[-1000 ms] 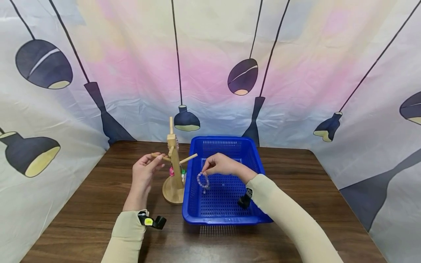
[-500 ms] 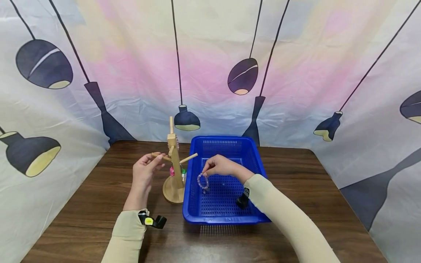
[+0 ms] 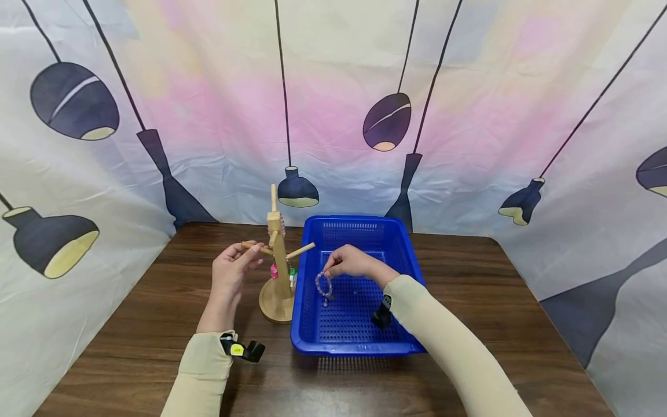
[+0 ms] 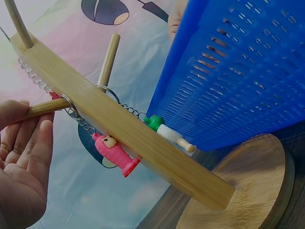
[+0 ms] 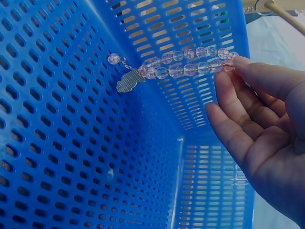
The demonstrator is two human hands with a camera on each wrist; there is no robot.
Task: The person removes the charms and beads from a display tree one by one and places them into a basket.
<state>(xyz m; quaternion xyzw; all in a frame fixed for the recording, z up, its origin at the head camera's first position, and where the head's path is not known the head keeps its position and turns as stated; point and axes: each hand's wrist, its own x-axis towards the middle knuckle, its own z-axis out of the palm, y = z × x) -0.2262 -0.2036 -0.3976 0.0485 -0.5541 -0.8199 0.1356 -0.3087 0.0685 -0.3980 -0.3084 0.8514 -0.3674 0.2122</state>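
Observation:
My right hand (image 3: 350,262) pinches a beaded bracelet (image 3: 317,285) of clear pinkish beads, which hangs inside the blue basket (image 3: 359,350). In the right wrist view a metal charm (image 5: 128,82) and a single bead dangle from the bracelet. At the left, my left hand (image 3: 229,267) pinches the end of one peg (image 4: 43,108) of the wooden stand (image 3: 282,266). On that peg hangs a keyring with a pink figure (image 4: 114,153). Another keyring, with a green and white figure (image 4: 164,130), hangs from a peg on the far side. Clear beads (image 4: 33,76) hang near the stand's top.
The stand's round base (image 3: 270,307) rests on the dark wooden table (image 3: 156,324), close against the basket's left side. Behind the table hangs a printed cloth (image 3: 333,116) with lamp shapes. Each wrist wears a black camera.
Both hands keep their holds. The view has shifted slightly, and the right wrist has turned or moved a little to the left. The bracelet sways slightly.

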